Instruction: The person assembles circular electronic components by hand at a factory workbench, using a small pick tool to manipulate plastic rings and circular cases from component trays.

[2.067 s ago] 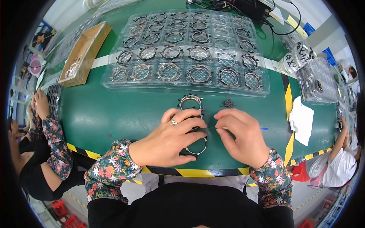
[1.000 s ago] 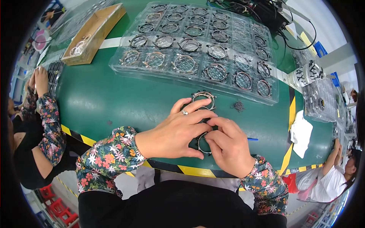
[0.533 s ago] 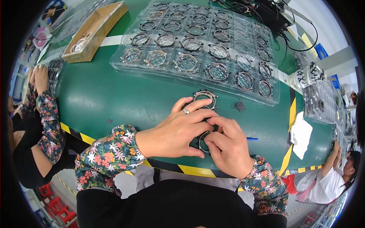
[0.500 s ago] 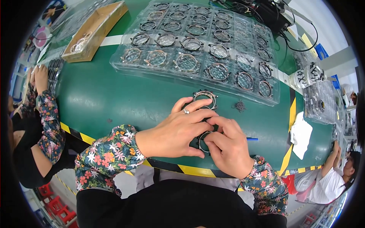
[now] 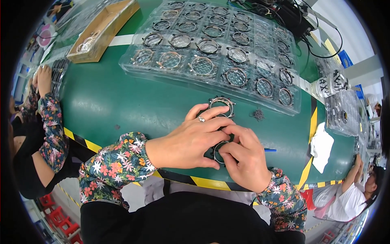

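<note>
My left hand [image 5: 185, 142] is bent over the green table, its thumb and forefinger around a round dark watch case [image 5: 216, 153] with a metal rim. Much of that case is hidden by my fingers. A second watch case [image 5: 226, 102] lies just beyond, touched by my outer left fingers. Close against the left one, my right hand [image 5: 245, 156] has thumb and forefinger pinched together at the nearer case. Whatever sits in that pinch is too small or hidden to name. Small dark parts [image 5: 258, 114] lie in a little heap to the right of the far case.
A clear plastic tray [image 5: 170, 79] with rows of watch cases fills the far side. At far left stands an open cardboard box [image 5: 77, 57] holding rings. A thin blue stick [image 5: 270, 150], a white cloth [image 5: 321, 148] and black cables lie to the right. Co-workers sit on both sides.
The whole view has shifted very slightly. Both hands keep nearly the same pose at the near watch case; nothing was picked up or let go.
</note>
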{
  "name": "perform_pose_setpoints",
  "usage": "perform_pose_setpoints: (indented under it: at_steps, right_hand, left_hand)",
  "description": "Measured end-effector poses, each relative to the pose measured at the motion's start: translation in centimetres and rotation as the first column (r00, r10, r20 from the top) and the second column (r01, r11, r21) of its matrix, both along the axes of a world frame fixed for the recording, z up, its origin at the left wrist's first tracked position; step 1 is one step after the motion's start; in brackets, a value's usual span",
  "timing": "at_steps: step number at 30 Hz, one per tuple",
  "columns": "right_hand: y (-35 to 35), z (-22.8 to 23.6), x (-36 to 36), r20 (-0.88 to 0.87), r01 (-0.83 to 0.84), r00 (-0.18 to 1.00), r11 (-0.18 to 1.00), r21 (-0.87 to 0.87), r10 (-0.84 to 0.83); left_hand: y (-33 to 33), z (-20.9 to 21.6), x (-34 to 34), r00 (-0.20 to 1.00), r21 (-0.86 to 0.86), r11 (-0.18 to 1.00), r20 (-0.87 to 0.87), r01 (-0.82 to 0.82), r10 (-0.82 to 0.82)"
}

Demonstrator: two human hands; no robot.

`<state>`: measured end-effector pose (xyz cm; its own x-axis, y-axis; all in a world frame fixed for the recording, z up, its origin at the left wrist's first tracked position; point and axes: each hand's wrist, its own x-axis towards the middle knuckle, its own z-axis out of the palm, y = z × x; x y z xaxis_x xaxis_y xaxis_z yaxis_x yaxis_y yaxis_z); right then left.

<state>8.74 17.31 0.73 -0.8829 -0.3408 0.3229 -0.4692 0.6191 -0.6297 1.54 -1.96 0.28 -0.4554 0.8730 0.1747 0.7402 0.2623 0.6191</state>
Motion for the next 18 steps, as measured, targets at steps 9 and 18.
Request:
perform_pose_setpoints:
  at_steps: [9,18]
  right_hand:
    - [0.13,0.09,-0.05,0.029,-0.019,0.999,1.0,-0.015,0.019]
    - [0.42,0.2,-0.21,0.062,-0.058,0.996,0.998,-0.041,0.06]
  left_hand:
    - [0.0,0.03,0.06,1.0,-0.018,1.0,0.005,0.0,0.0]
    - [0.04,-0.04,0.05,1.0,-0.011,1.0,0.002,0.002,-0.002]
